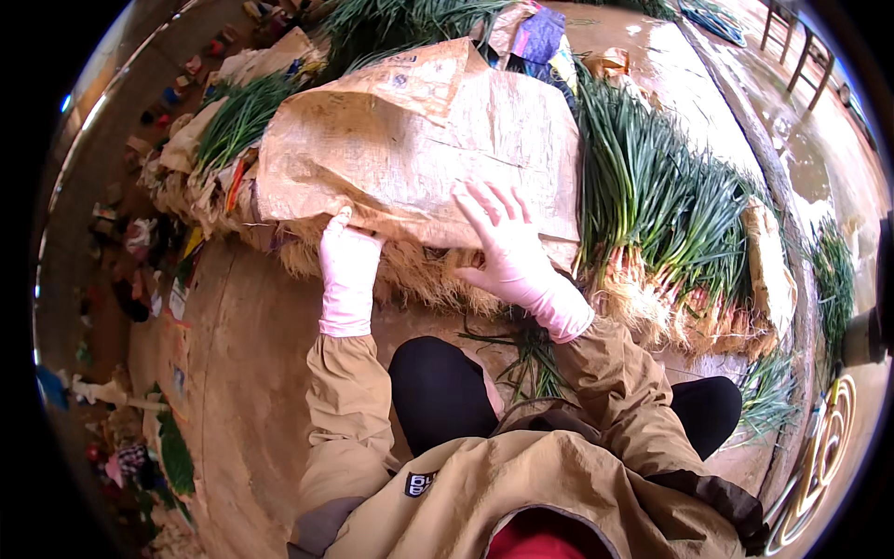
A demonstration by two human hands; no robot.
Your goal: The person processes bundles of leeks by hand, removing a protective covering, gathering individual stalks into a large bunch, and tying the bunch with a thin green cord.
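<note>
On the onion pile (652,196), sack (419,149) lying crosswise, left hand (349,261) gripping its edge

Under the sack: the brown woven sack (419,140) covers the pile beneath it; only straw-coloured roots (410,270) show below its edge.
Left hand: the left hand (349,270) has its fingertips tucked under the sack's lower edge, out of sight.
Right hand: the right hand (507,247) lies spread flat on the sack; its palm is hidden.
Far left of the hands: small coloured bits (121,242) on the floor, too small to tell.
Right rim: a dark object (871,326), cut off.
</note>
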